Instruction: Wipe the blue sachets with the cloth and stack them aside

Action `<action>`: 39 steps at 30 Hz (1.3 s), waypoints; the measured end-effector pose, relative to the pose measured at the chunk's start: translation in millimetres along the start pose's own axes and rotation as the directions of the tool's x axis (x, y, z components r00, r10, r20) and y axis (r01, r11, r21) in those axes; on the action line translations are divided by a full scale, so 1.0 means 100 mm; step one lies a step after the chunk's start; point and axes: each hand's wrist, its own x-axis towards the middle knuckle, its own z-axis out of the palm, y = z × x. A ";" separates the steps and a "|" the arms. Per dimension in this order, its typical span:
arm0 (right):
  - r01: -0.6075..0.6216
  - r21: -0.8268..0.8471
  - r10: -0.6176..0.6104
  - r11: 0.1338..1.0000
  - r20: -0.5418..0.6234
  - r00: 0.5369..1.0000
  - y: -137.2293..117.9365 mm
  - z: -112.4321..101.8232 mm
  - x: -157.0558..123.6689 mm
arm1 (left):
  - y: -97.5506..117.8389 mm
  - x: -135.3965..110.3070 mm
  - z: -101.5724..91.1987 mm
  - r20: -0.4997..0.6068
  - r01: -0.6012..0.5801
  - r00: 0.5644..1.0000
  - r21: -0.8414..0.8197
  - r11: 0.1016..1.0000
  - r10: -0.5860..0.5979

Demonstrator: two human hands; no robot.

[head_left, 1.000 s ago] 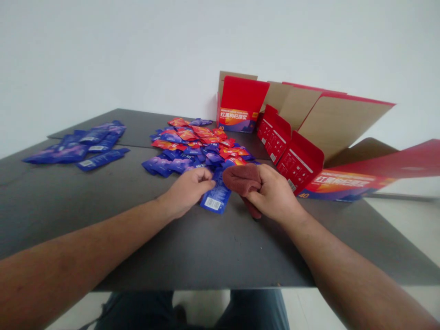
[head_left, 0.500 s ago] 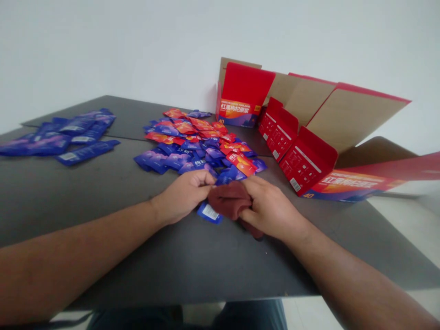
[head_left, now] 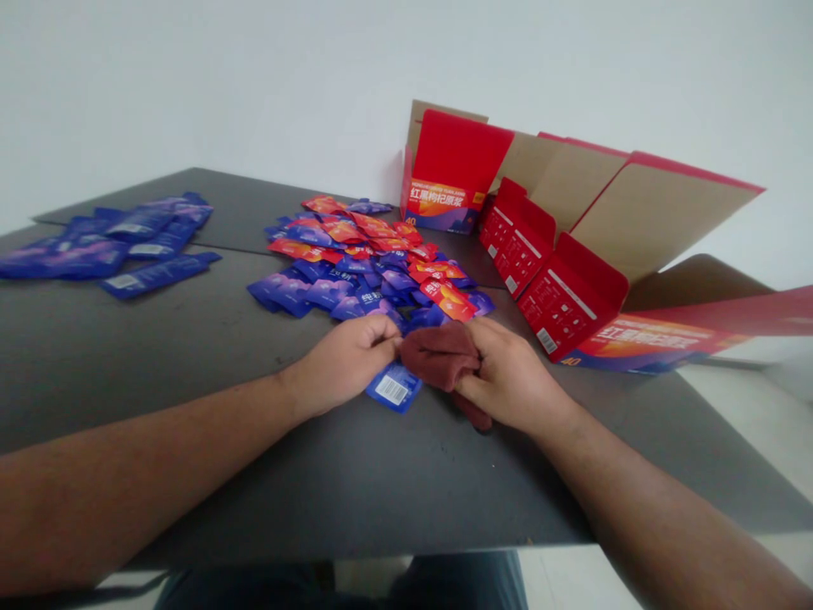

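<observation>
Just this side of the heaped pouches (head_left: 394, 280) on the tabletop (head_left: 330, 491), the left hand (head_left: 352, 356) pinches a blue pouch (head_left: 394, 388), the right hand (head_left: 514, 377) grips a brown cloth (head_left: 438, 352), and a firm hold with light cloth pressure should keep creases away!

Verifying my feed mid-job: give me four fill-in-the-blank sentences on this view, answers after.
1. The reddish-brown cloth is in the person's ____ hand.
2. The blue packet partly hidden by that cloth shows a ____ on its white label.
3. The central pile holds both blue and ____ packets.
4. In the picture, the all-blue group lies to the ____ of that pile.
Answers: right; barcode; red; left.
</observation>
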 end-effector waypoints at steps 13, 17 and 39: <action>-0.061 -0.030 0.059 0.998 -0.063 0.996 0.01 0.04 0.00 | 0.02 -0.01 0.00 0.035 -0.007 0.999 0.068 0.998 0.004; 0.079 0.030 -0.081 0.996 0.066 0.995 -0.02 0.06 -0.01 | 0.04 -0.01 0.01 0.012 -0.013 1.000 0.097 0.995 0.012; 0.113 0.036 -0.117 0.993 0.111 0.987 -0.05 0.06 -0.01 | 0.04 -0.01 0.00 0.007 -0.060 0.998 0.130 0.990 0.060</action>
